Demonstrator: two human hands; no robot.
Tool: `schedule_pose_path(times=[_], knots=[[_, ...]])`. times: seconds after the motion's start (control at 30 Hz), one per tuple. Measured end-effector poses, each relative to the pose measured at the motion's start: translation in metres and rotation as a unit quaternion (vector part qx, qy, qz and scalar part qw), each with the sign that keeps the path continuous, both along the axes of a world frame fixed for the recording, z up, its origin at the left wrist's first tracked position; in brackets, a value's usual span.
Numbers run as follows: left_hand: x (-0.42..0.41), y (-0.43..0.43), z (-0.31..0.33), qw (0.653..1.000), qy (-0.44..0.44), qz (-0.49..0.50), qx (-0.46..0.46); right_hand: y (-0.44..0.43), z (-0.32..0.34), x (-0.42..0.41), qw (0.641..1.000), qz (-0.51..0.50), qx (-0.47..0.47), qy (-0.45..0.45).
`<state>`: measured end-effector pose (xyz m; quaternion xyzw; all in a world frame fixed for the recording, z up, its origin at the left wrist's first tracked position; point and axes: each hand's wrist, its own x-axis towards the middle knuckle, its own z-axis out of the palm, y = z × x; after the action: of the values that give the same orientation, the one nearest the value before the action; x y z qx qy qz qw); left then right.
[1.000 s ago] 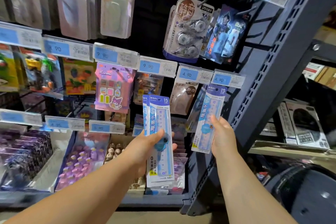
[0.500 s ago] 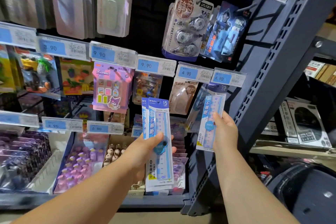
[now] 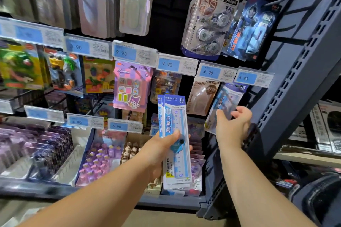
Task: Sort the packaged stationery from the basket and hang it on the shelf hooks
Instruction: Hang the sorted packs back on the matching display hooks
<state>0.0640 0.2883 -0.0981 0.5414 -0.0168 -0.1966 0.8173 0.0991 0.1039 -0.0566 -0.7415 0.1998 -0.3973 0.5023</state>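
Head view, shelf (image 3: 295, 86) of hanging stationery. Left hand (image 3: 162, 151): raised at the middle of the shelf front, grip closed round a ruler stack (image 3: 177, 125), thumb across the face. The stack is upright: blue-and-white 15 cm ruler packs, at least two, the front one overlapping the one behind. Right hand (image 3: 232, 127): near the shelf's right upright, grip closed on the lower end of a ruler pack (image 3: 227, 101), thumb on the left and fingers on the right. That pack is tilted with its top leaning right, and its head sits just under the rightmost 4.90 tag (image 3: 253, 77). It is blurred, so whether it hangs on a hook cannot be told. Brown tape pack (image 3: 203, 97): hanging just left of the ruler pack, under the other 4.90 tag (image 3: 216, 72). Kuromi pack (image 3: 132, 86): pink, hanging left of the ruler stack. White tape pack (image 3: 208, 22) and blue figure pack (image 3: 252, 26): side by side on the row above, toward the right edge. Purple trinkets (image 3: 99, 160): in trays along the shelf's bottom edge, left of the left hand.
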Motion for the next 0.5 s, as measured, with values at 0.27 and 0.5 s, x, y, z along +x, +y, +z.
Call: schedule_pose_path(times=[0.27,0.5], knots=[[-0.002,0.009,-0.004,0.997,-0.073,0.010,0.025,0.038,-0.002,-0.013,0.887,0.431,-0.041,0.163],[-0.005,0.014,0.002,0.998,0.001,-0.005,-0.069,0.043,-0.001,-0.011,0.889,0.428,0.020,0.163]])
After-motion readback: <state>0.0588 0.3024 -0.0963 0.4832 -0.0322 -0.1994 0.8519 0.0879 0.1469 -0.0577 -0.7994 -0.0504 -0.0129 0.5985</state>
